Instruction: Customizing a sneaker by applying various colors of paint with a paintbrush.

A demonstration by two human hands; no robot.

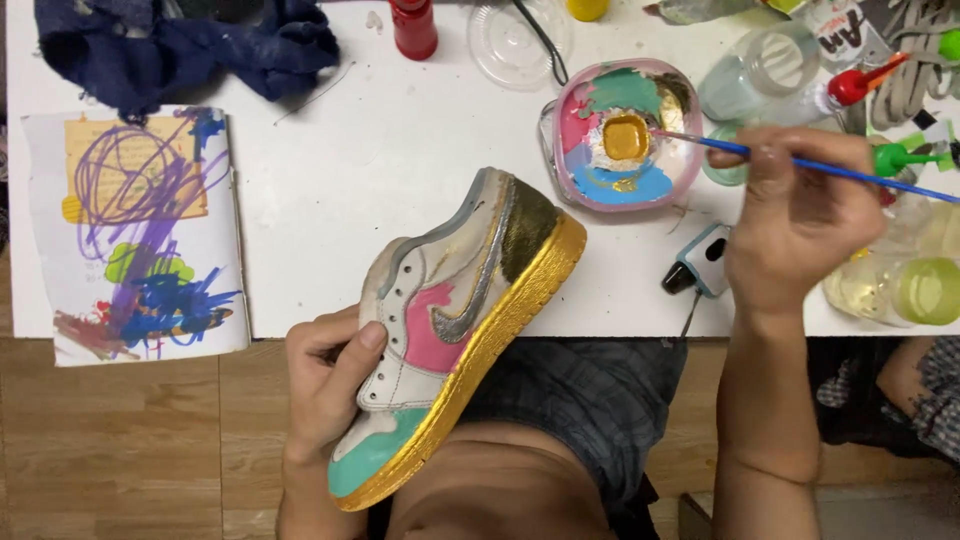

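Sneaker (455, 320): just one, tipped on its side over the tabletop (380, 150) edge and the lap; gold sole, silver swoosh, pink and teal panels, gold heel.
Left hand (325, 385): fingers curled round the sneaker's collar, gripping it.
Right hand (800, 215): fingers pinching one blue brush (800, 162), tip in the gold paint.
Palette (625, 135): one, smeared pink, teal, blue.
Paint bottles: red one (413, 27) up top.

Crumpled dark blue cloth (190, 45), scribbled paint-test paper (135, 235), red paint bottle (413, 27), clear plastic lid (510, 42)
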